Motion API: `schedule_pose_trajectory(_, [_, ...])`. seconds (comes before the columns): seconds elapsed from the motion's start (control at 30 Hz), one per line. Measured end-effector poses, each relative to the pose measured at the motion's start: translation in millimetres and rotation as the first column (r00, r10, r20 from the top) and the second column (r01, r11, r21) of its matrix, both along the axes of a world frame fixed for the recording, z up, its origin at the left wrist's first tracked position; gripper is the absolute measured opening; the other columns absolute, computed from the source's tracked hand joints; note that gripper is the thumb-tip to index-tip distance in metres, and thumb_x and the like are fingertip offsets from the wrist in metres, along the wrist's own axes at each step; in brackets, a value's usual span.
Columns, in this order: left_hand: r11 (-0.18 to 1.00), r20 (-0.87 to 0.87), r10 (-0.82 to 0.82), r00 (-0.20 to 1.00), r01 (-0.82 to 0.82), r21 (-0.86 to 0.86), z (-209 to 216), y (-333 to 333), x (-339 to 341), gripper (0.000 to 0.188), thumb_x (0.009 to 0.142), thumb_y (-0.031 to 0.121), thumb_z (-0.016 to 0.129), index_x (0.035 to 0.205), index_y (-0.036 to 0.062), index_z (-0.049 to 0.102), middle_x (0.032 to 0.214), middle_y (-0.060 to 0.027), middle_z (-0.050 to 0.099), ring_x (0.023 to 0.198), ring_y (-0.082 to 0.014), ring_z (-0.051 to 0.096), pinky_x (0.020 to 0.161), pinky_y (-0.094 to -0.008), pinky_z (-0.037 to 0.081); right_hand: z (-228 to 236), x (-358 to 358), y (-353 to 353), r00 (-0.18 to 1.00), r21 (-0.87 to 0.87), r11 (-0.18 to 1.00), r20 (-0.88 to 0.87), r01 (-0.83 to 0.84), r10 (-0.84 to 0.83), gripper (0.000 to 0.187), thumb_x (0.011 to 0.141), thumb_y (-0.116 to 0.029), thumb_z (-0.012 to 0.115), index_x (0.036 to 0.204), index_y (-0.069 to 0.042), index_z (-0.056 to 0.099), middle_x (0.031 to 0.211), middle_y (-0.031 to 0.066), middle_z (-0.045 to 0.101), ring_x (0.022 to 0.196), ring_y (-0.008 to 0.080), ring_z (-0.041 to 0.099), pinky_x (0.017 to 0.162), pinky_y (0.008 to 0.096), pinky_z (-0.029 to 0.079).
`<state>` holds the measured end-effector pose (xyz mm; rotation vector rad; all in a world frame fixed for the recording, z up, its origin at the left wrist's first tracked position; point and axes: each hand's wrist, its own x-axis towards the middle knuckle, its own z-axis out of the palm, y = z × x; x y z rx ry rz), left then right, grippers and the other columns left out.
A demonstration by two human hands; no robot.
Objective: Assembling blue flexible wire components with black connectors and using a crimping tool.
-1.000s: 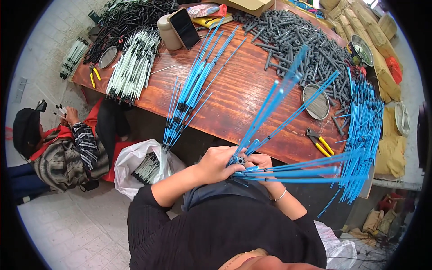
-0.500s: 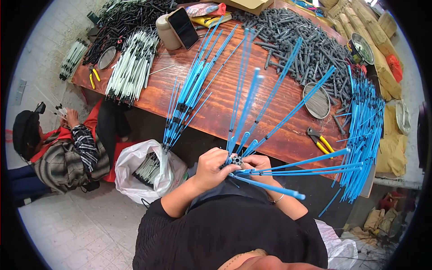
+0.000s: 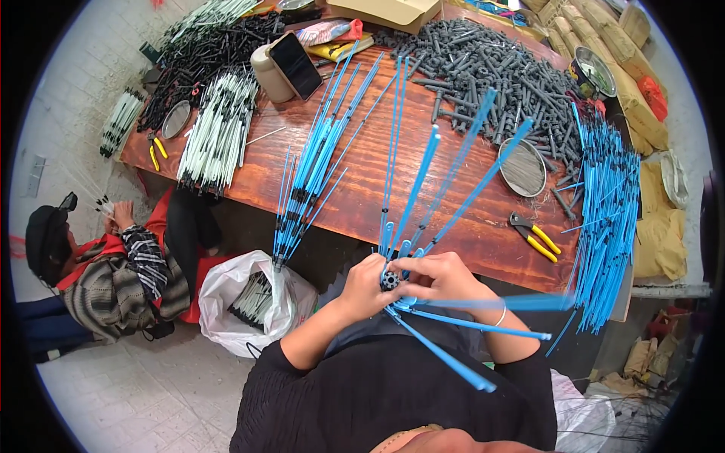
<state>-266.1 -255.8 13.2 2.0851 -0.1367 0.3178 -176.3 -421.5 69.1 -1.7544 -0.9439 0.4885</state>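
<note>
My left hand [image 3: 364, 288] is closed round a dark notched round hub [image 3: 390, 281], whose end faces up between thumb and fingers. Long blue ribs [image 3: 423, 189] with small black joints fan out from it, like an umbrella frame. Some spread over the table, others to the right across my right forearm. My right hand [image 3: 445, 279] curls at the hub's right side, thumb and fingertips pinched at the rib ends; the exact piece between them is hidden.
The wooden table [image 3: 347, 211] bears blue ribs [image 3: 313, 166], white ribs [image 3: 219, 132], grey plastic parts [image 3: 491, 72], a round dish [image 3: 522, 167], yellow-handled pliers [image 3: 535, 237] and a phone [image 3: 294, 66]. A white bag [image 3: 226, 302] stands below. A person [image 3: 113, 264] sits at the left.
My right hand has lifted and turned over at the hub, its forearm swinging right. The blue ribs have shifted, some on the right swinging lower. The view has moved slightly.
</note>
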Motion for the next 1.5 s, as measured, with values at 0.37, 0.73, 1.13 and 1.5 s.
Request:
schedule_pose_trajectory(0.37, [1.000, -0.034, -0.020, 0.999, 0.019, -0.005, 1.2, -1.8, 2.1, 0.022, 0.063, 0.010, 0.074, 0.074, 0.0051, 0.057, 0.069, -0.0088, 0.057, 0.066, -0.0268, 0.059, 0.058, -0.0343, 0.045, 16.4, 3.6, -2.0, 0.916, -0.204, 0.974, 0.364, -0.098, 0.169, 0.021, 0.076, -0.021, 0.064, 0.095, -0.013, 0.060, 0.067, 0.0106, 0.060, 0.058, 0.0295, 0.061, 0.049, 0.0392, 0.048])
schedule_pose_trajectory(0.73, [1.000, -0.095, -0.024, 0.995, 0.024, -0.002, 3.8, -1.9, 7.7, 0.019, 0.066, 0.011, 0.073, 0.075, 0.0056, 0.056, 0.067, -0.0105, 0.057, 0.063, -0.0294, 0.059, 0.057, -0.0359, 0.046, -10.3, -9.1, -8.9, 0.915, -0.284, 0.953, 0.403, 0.102, 0.022, 0.016, 0.077, -0.020, 0.064, 0.086, -0.010, 0.056, 0.061, 0.0106, 0.057, 0.058, 0.0299, 0.060, 0.049, 0.0395, 0.046])
schedule_pose_trajectory(1.13, [0.848, -0.244, -0.067, 0.967, -0.073, -0.524, -6.2, 7.1, 8.1, 0.012, 0.071, 0.005, 0.072, 0.073, 0.0027, 0.060, 0.065, -0.0038, 0.062, 0.061, -0.0102, 0.061, 0.056, -0.0244, 0.046, -29.8, 68.2, -182.1, 0.576, -0.525, 0.368, 0.817, 0.767, -0.035, 0.038, 0.067, -0.002, 0.060, 0.105, -0.001, 0.052, 0.095, 0.0181, 0.057, 0.087, 0.0318, 0.057, 0.075, 0.0410, 0.048])
schedule_pose_trajectory(1.5, [0.819, -0.159, -0.351, 0.923, 0.220, -0.530, 0.3, 18.5, 9.8, 0.029, 0.060, 0.014, 0.084, 0.075, 0.0008, 0.064, 0.064, -0.0033, 0.058, 0.055, -0.0099, 0.054, 0.052, -0.0239, 0.041, -14.5, 15.9, -144.3, 0.972, -0.491, 0.842, 0.186, 0.221, -0.147, 0.023, 0.073, -0.007, 0.058, 0.096, -0.002, 0.059, 0.085, 0.0163, 0.059, 0.080, 0.0345, 0.057, 0.071, 0.0427, 0.046])
